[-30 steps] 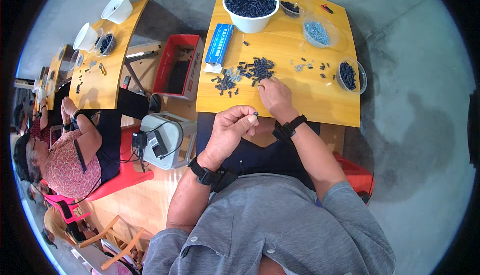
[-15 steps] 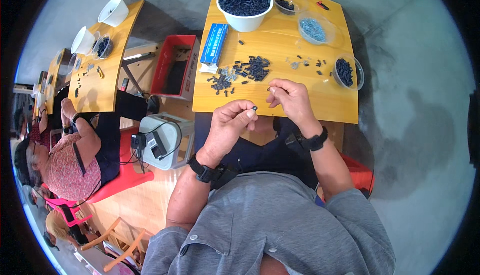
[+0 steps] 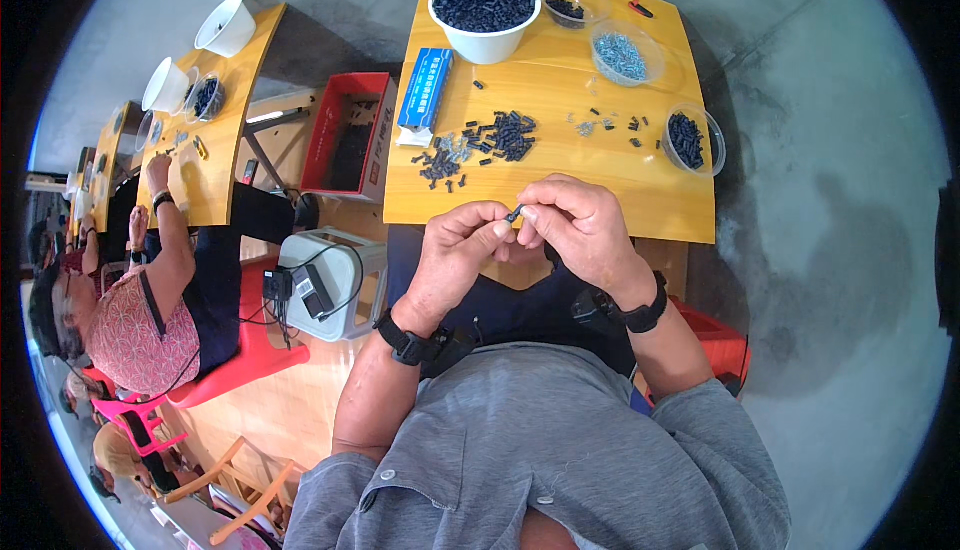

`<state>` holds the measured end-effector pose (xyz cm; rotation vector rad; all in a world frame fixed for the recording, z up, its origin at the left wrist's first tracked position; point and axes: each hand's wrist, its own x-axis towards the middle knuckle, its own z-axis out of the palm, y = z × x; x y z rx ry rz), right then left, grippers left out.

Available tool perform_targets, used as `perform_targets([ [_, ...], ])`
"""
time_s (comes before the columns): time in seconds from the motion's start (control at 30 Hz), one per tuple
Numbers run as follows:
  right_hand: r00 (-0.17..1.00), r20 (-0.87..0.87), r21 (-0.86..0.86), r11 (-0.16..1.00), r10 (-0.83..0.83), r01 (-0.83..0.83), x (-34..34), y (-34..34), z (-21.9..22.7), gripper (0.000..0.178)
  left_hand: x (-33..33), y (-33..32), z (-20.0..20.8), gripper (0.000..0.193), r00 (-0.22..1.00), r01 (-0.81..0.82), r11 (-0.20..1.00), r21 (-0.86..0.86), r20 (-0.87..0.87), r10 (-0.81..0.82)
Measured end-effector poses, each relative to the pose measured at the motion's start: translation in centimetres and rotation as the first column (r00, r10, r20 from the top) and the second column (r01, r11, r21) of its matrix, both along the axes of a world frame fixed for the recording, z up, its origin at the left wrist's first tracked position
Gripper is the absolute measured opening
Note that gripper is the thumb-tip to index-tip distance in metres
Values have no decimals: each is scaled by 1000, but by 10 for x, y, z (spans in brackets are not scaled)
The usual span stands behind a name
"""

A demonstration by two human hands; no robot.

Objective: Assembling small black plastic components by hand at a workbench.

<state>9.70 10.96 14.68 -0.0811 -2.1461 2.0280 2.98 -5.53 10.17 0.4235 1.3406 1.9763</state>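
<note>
Just off the table's near edge, my left hand (image 3: 452, 252) pinches a small black plastic part (image 3: 514, 215) between thumb and forefinger. My right hand (image 3: 585, 232) meets it from the other side, thumb and forefinger closed at the same part. Whether the right fingers also hold a second tiny piece cannot be made out. Beyond the hands, a loose pile of black plastic parts (image 3: 512, 137) lies on the wooden table (image 3: 590, 190). Small silvery pieces (image 3: 455, 148) lie against its left side. Both wrists wear black straps.
A white tub (image 3: 488, 45) heaped with black parts stands at the back, beside a blue box (image 3: 425, 90). Clear bowls hold silvery screws (image 3: 620, 57) and black parts (image 3: 686, 140). A red bin (image 3: 345, 140) and grey stool (image 3: 325, 290) are left. A co-worker (image 3: 140, 330) sits farther left.
My right hand has moved left and down from the table edge to the black part in my left hand. The co-worker's arm has reached forward onto their table.
</note>
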Motion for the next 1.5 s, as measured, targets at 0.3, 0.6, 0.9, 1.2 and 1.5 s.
perform_targets([
  [0.3,997,-68,121,992,-30,38,-2,-3,-2,7,-2,0,3,10,1000,26,1000,-10,5,-26],
  [0.6,991,-131,251,965,-38,71,-4,-1,-3,8,-2,3,6,9,998,16,997,-81,-62,-21],
  [0.9,995,-86,266,962,-45,67,-7,-5,-4,5,0,6,9,10,1000,-12,993,-116,-24,9],
  [1.2,986,-106,369,916,-129,160,-7,-12,-14,4,5,8,4,9,995,-77,979,-186,-81,62],
  [1.5,997,-51,298,952,-57,70,-4,-4,-17,4,0,5,7,9,998,29,971,-235,-43,-41],
])
